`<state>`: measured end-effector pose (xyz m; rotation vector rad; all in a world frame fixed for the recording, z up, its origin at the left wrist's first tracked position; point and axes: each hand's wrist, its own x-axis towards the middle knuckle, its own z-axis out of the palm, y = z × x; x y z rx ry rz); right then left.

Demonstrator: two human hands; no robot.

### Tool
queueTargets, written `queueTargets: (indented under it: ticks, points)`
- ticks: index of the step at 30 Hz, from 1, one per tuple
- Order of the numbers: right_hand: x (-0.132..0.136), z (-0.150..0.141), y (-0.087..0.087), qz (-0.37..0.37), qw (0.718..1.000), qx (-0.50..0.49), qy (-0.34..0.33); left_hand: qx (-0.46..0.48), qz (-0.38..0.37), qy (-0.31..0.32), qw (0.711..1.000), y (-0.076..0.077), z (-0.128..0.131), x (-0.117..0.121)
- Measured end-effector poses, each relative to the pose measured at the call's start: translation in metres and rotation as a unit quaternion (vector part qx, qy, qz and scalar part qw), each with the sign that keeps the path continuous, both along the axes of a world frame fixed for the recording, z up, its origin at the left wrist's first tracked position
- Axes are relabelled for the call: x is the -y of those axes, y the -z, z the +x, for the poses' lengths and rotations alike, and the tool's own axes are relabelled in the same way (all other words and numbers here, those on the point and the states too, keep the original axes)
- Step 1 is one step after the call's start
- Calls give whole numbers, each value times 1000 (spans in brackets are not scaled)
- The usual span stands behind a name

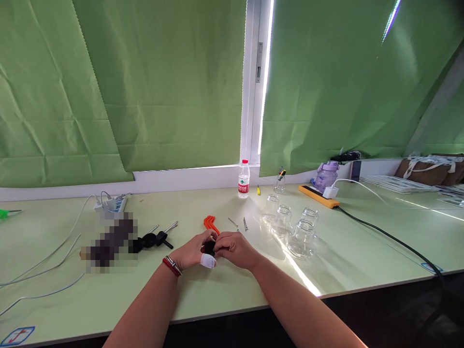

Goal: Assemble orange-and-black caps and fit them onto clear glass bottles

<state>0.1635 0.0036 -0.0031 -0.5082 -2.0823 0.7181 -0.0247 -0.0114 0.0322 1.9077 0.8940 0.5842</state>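
My left hand, its thumb wrapped in a white bandage, is closed around a small black object just above the table. My right hand has its fingers bent and pressed against the same black object from the right. Most of that object is hidden by the fingers, so its kind does not show. Just beyond the fingertips are bright orange curved pieces; whether they join the black object cannot be seen. Several metal screws lie to the right of them. Black pieces with metal shafts lie left of my left hand.
Several clear glasses stand at the right. Behind are a red-capped water bottle, a yellow cutter and a purple bottle. An orange power strip trails a black cable. White cables cross the left side near a blurred object.
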Motion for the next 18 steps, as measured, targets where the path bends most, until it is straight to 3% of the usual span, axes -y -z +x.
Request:
queueTargets:
  ticks: [18]
  points:
    - [0,-2,4,25,1000,3,15,6,-12,-2,1000,1,-1,-1]
